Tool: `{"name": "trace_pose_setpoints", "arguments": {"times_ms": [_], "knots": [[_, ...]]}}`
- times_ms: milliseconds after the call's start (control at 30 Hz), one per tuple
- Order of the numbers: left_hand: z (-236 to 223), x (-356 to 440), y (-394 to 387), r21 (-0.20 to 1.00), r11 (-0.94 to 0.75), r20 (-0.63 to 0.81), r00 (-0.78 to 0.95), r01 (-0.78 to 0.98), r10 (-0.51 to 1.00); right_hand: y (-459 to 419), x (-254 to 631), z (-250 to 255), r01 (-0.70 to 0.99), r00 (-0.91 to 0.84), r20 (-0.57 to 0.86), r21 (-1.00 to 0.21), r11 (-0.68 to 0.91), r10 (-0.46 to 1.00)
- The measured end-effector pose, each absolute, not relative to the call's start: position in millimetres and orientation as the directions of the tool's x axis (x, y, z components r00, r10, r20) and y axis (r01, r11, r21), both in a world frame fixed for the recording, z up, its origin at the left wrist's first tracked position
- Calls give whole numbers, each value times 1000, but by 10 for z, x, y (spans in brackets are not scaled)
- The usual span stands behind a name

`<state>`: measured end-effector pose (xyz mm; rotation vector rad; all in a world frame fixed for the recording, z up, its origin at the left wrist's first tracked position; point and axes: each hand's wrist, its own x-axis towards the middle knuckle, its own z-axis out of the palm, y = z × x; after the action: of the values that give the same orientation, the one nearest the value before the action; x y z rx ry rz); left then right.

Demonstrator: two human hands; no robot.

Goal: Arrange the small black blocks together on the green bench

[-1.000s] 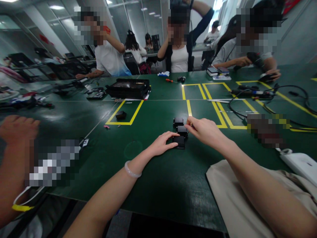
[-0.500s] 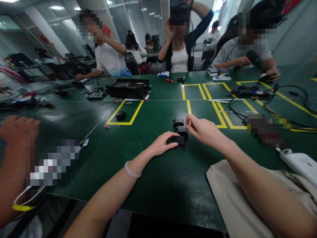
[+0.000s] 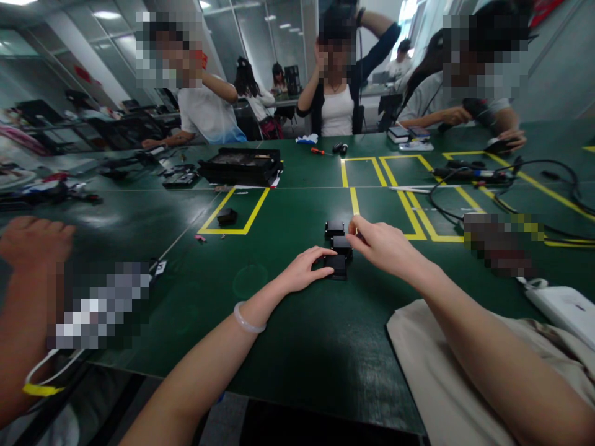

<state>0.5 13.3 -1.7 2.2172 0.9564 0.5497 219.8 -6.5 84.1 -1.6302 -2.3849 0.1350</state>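
Note:
Three small black box-shaped parts stand in a short column on the green table, reaching away from me: a far block (image 3: pixel 334 228), a middle block (image 3: pixel 343 242) and a near block (image 3: pixel 336 266). My left hand (image 3: pixel 304 269), with a pale bracelet on its wrist, holds the near block between thumb and forefinger. Just right of the column, my right hand (image 3: pixel 383 244) has its fingers curled in a pinch close to the middle and far blocks. Whatever its fingertips hold, if anything, is too small or hidden to tell.
A similar black block (image 3: pixel 227 215) lies inside a yellow taped outline at the left. Behind it sits a black open case (image 3: pixel 240 166). Cables (image 3: pixel 506 176) and a white power bank (image 3: pixel 564 310) are at right. A co-worker's hand (image 3: pixel 37 241) rests at left; people sit opposite.
My hands and the black blocks hold almost the same positions. Across the table, the person at the left has shifted their head slightly.

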Motion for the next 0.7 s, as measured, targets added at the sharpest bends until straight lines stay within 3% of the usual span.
{"name": "trace_pose_setpoints", "arguments": {"times_ms": [133, 300, 700], "knots": [[-31, 4, 140, 688, -536, 125, 649, 488, 751, -54, 2198, 833, 921, -326, 146, -174, 348, 934], [-41, 4, 142, 688, -538, 130, 647, 487, 752, -56, 2196, 829, 900, -340, 164, -228, 371, 926], [-24, 5, 136, 699, -536, 130, 652, 474, 747, -36, 2214, 809, 903, -347, 164, -209, 376, 924]]}}
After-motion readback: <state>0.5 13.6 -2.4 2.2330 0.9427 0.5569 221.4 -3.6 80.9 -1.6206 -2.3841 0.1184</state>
